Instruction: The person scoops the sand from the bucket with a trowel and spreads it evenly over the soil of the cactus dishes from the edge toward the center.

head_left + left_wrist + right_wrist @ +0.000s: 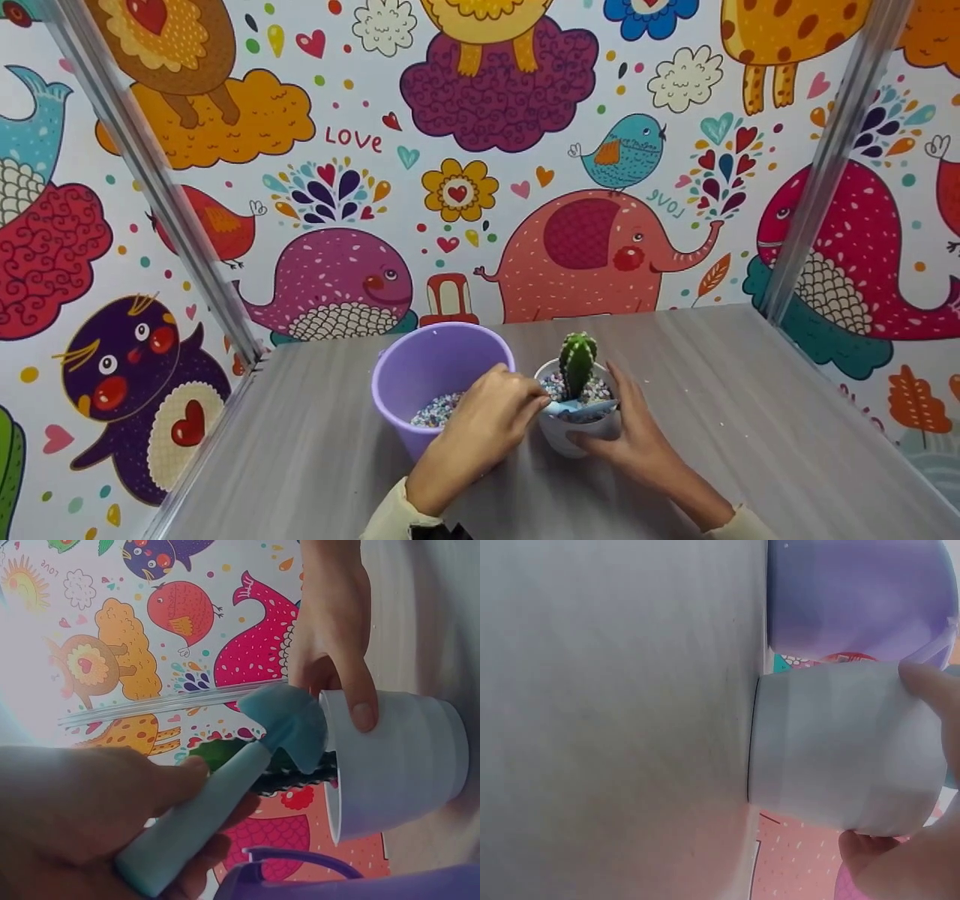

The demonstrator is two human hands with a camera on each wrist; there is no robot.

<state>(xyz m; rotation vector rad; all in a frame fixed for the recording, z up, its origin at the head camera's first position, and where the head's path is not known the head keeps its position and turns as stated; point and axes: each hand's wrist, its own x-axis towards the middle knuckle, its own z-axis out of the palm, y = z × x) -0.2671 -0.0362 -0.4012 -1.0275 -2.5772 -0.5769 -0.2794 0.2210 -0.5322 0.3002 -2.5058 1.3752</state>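
Note:
A small light-blue trowel has its handle gripped in my left hand. Its blade lies over the near rim of a white pot, above the pebbles inside. Upright in the pot stands a green cactus, ringed by small multicoloured pebbles. My right hand holds the pot from its right side, thumb at the front near the rim and fingers behind. Left of the pot, a purple bucket contains more pebbles; my left forearm crosses in front of it.
Both vessels stand on a grey wood-grain table. A few tiny specks lie on it to the right of the pot. Walls printed with cartoon animals and metal corner posts enclose the back and sides.

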